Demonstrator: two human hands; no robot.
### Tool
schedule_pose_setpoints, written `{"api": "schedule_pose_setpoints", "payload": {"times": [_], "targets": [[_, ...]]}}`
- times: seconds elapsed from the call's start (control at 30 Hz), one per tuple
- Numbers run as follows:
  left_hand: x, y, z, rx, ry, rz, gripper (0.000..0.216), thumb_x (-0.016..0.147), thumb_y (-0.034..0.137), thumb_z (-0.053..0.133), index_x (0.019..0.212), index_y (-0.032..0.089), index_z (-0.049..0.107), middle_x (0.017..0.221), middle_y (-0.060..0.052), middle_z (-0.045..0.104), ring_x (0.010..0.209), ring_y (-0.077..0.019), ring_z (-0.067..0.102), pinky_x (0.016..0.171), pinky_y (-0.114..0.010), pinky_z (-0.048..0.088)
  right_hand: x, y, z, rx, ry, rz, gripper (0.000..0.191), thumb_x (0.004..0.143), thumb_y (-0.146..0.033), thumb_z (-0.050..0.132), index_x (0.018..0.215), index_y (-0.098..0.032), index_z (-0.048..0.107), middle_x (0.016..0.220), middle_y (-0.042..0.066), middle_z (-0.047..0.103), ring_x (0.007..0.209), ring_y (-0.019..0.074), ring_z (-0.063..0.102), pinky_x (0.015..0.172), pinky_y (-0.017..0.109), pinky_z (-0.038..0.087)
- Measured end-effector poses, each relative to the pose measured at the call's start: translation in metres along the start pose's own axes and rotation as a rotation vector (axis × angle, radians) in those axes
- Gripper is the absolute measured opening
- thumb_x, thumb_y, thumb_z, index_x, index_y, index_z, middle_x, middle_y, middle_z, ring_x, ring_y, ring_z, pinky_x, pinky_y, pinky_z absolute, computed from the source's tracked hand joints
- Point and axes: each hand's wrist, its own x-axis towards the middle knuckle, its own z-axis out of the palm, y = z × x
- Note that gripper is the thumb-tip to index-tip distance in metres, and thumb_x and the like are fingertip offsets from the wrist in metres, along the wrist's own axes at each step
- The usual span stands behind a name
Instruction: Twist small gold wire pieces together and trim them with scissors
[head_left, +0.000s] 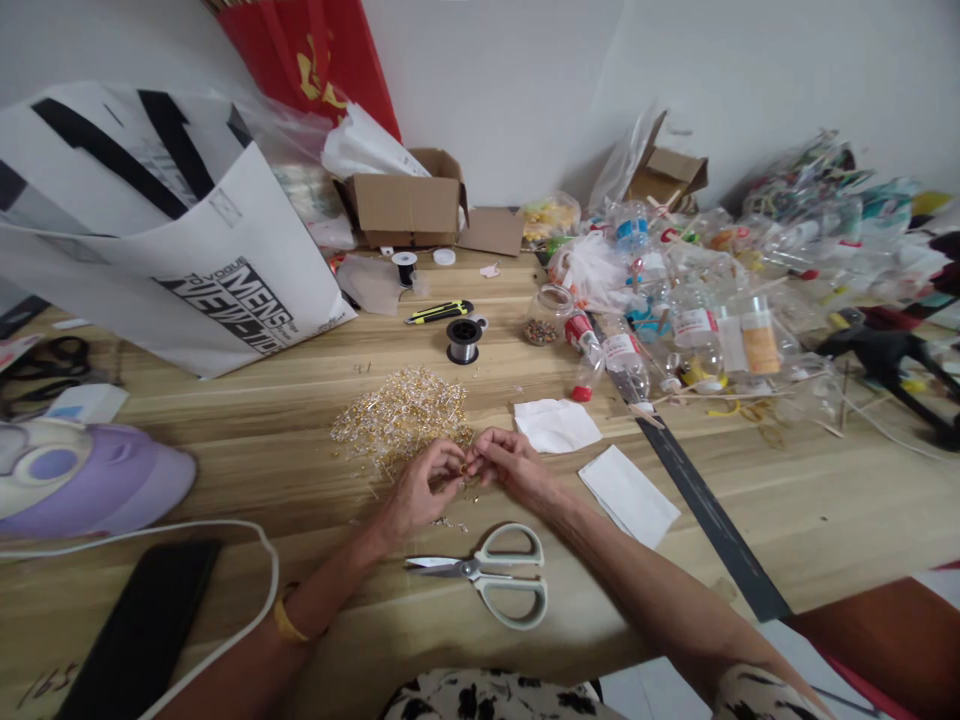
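My left hand (430,482) and my right hand (501,458) meet fingertip to fingertip over the wooden table. Both are pinched around something small, partly gold or brown, too tiny to name. Just behind them spreads a pile of gold and clear beads (409,415), some seeming strung together. A few loose beads lie under and beside my fingers. Below my hands rests a pair of scissors (480,572) with pale handles, its blades pointing left. To the right of my right hand lie a white tissue (556,425) and a folded white tissue (628,496).
Behind the beads stand a wire spool (463,341), a yellow-black utility knife (439,312) and a jar of beads (546,318). Plastic bottles (694,325) crowd the right. On the left are a white bag (247,270), a purple appliance (112,480), a black phone-like slab (142,630) and a white cable (271,570).
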Motion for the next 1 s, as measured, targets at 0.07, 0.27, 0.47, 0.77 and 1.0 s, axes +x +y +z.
{"api": "schedule_pose_setpoints", "payload": {"times": [0.07,0.27,0.47,0.77,1.0], "targets": [[0.0,0.002,0.0,0.071,0.016,0.025,0.016,0.078,0.015,0.058,0.093,0.018,0.053,0.085,-0.005,0.068,0.083,-0.016,0.066,0.077,-0.029,0.052,0.0,0.0,0.0,-0.003,0.004,0.005,0.035,0.064,-0.044,0.079,0.069,-0.014,0.062,0.066,0.002,0.069,0.055,0.01,0.064,0.046,0.016,0.046],[-0.002,0.007,-0.002,0.235,0.025,0.086,0.012,0.08,0.014,0.057,0.091,0.018,0.059,0.086,-0.004,0.07,0.081,-0.0165,0.066,0.076,-0.029,0.053,0.001,0.002,-0.003,-0.016,-0.004,0.01,0.034,0.067,-0.043,0.078,0.071,-0.014,0.061,0.068,0.002,0.07,0.057,0.0102,0.065,0.046,0.016,0.046],[0.0,0.008,-0.002,0.223,0.043,0.09,0.006,0.079,0.017,0.059,0.085,0.018,0.062,0.082,-0.004,0.07,0.077,-0.0161,0.065,0.073,-0.027,0.051,0.0,-0.001,-0.002,-0.052,-0.017,0.005,0.034,0.068,-0.044,0.076,0.072,-0.015,0.059,0.067,0.001,0.068,0.056,0.0094,0.064,0.047,0.016,0.046],[0.003,0.006,-0.009,0.085,0.101,-0.048,0.014,0.08,0.029,0.06,0.075,0.015,0.062,0.073,-0.003,0.066,0.07,-0.015,0.061,0.066,-0.025,0.047,-0.005,-0.005,-0.002,-0.389,-0.054,-0.094,0.04,0.079,-0.053,0.063,0.077,-0.013,0.059,0.062,0.0,0.063,0.05,0.0083,0.058,0.045,0.017,0.043],[0.007,0.008,-0.015,-0.131,0.129,-0.216,0.018,0.069,0.031,0.07,0.071,0.014,0.062,0.062,0.0,0.063,0.056,-0.0112,0.055,0.055,-0.022,0.045,-0.009,-0.004,-0.002,-0.563,-0.04,-0.207,0.036,0.086,-0.049,0.055,0.078,-0.014,0.055,0.06,-0.002,0.056,0.048,0.0067,0.05,0.045,0.017,0.038]]}}
